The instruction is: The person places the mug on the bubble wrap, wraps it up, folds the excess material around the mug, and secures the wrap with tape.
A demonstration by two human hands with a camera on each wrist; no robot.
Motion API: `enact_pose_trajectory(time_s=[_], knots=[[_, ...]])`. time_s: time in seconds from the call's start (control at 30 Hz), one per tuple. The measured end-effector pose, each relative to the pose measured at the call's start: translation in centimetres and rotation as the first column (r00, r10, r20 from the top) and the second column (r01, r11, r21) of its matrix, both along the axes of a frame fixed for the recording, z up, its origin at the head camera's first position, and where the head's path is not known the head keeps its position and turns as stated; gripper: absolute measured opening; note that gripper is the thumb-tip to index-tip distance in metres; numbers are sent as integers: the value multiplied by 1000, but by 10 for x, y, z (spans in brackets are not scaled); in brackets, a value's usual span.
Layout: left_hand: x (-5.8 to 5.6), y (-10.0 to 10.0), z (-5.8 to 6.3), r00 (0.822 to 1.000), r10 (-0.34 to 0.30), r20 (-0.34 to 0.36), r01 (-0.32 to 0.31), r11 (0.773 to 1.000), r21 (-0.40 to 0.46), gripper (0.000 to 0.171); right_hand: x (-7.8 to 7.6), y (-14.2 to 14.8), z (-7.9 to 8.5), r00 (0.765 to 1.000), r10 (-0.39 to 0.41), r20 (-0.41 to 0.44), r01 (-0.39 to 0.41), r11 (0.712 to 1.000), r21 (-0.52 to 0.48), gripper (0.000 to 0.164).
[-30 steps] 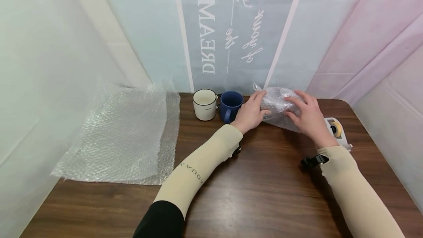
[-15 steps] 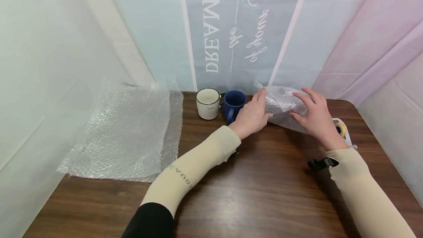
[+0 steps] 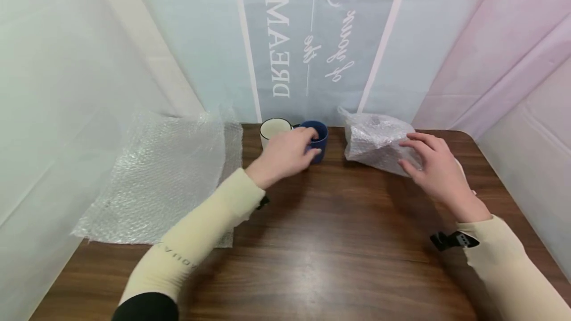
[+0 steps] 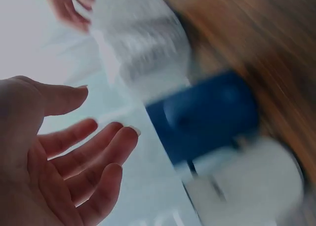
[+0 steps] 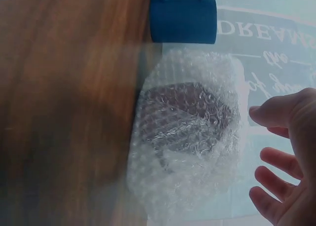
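My left hand [image 3: 285,155] hovers over the white mug [image 3: 272,128] and the blue mug [image 3: 323,146], fingers loosely bent and apart. In the left wrist view nothing lies between its fingers, and the blue mug [image 4: 217,112] is blurred. My right hand [image 3: 439,175] is beside the right end of a bubble-wrapped bundle [image 3: 376,137], its fingers spread. The right wrist view shows a gap between those fingers and the bundle [image 5: 187,132]. Something dark shows through the wrap; its kind cannot be made out.
Flat bubble wrap sheets [image 3: 165,182] lie on the left of the wooden table [image 3: 334,241]. A white tape dispenser [image 3: 460,168] is mostly hidden behind my right hand. A printed cloth backdrop [image 3: 312,38] hangs along the far edge.
My left hand has let go of the wrapped bundle and moved left to the mugs. My right hand has drawn slightly away from the bundle, which stays on the table.
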State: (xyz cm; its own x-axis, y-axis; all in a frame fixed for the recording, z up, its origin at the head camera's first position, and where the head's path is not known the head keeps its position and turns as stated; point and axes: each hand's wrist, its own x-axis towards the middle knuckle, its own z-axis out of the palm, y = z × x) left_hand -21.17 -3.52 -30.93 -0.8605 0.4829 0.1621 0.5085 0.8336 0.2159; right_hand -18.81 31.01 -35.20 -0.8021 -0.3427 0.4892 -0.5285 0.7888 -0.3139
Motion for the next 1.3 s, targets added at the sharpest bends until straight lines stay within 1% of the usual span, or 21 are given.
enact_pose_trajectory(time_s=[0.07,0.13,0.2,0.27,0.3,0.37,0.43,0.53,0.57,0.63,0.67,0.7,0.77,0.83,0.87,0.9,0.93,1.0,1.1,1.23,1.3], knots=[[-1,-23,3,999,43,21,-43,999,-22,26,7,-1,0,1000,7,-6,-7,1000,-1,40],[-2,-46,3,994,95,47,-93,995,-44,25,14,-2,0,1000,21,-9,-21,1000,-3,38],[-5,-69,1,987,144,78,-139,988,-72,26,21,-3,0,999,32,-10,-32,999,-2,37],[-8,-91,-5,974,192,118,-181,979,-99,31,27,-5,-1,999,47,-7,-47,999,2,36],[-9,-102,-8,965,220,140,-205,972,-115,36,30,-6,-2,998,59,-3,-59,998,2,35],[-11,-122,-14,940,283,192,-258,955,-147,44,36,-8,-3,998,70,-2,-70,998,2,35],[-11,-139,-20,907,345,240,-309,935,-177,54,42,-11,-4,997,83,0,-83,997,4,34],[-11,-161,-30,860,417,295,-363,905,-222,72,48,-14,-7,995,98,-3,-98,995,1,34],[-11,-166,-33,851,432,300,-372,898,-237,78,49,-15,-7,995,104,-6,-104,995,0,34],[-10,-176,-38,841,444,308,-375,890,-260,85,50,-15,-9,993,114,-9,-114,993,-5,33],[-9,-179,-41,840,445,310,-374,889,-264,83,50,-15,-10,993,119,-11,-119,993,-6,32],[-9,-183,-44,837,446,317,-374,889,-265,78,50,-16,-12,992,124,-10,-124,992,-6,31],[-7,-187,-48,829,444,340,-371,892,-260,63,50,-16,-14,992,129,-1,-129,992,-4,30],[-5,-190,-52,819,438,371,-373,897,-235,49,50,-16,-17,991,131,9,-131,991,0,29],[-4,-191,-54,812,438,385,-379,898,-221,46,50,-16,-19,991,130,13,-130,992,1,28],[-3,-192,-55,809,441,388,-387,897,-212,45,50,-16,-20,991,130,18,-130,992,1,28],[-2,-192,-57,811,442,382,-395,897,-200,43,50,-15,-22,991,130,21,-130,991,2,27],[0,-193,-60,829,444,339,-405,896,-184,39,51,-15,-24,991,134,23,-134,991,6,27],[4,-193,-62,858,448,251,-419,893,-163,35,51,-14,-27,989,142,26,-143,990,11,26],[9,-194,-63,884,443,147,-430,896,-111,35,52,-12,-27,990,136,39,-136,991,9,26],[13,-195,-62,894,440,79,-436,897,-69,36,53,-11,-26,991,127,50,-128,992,8,27]])
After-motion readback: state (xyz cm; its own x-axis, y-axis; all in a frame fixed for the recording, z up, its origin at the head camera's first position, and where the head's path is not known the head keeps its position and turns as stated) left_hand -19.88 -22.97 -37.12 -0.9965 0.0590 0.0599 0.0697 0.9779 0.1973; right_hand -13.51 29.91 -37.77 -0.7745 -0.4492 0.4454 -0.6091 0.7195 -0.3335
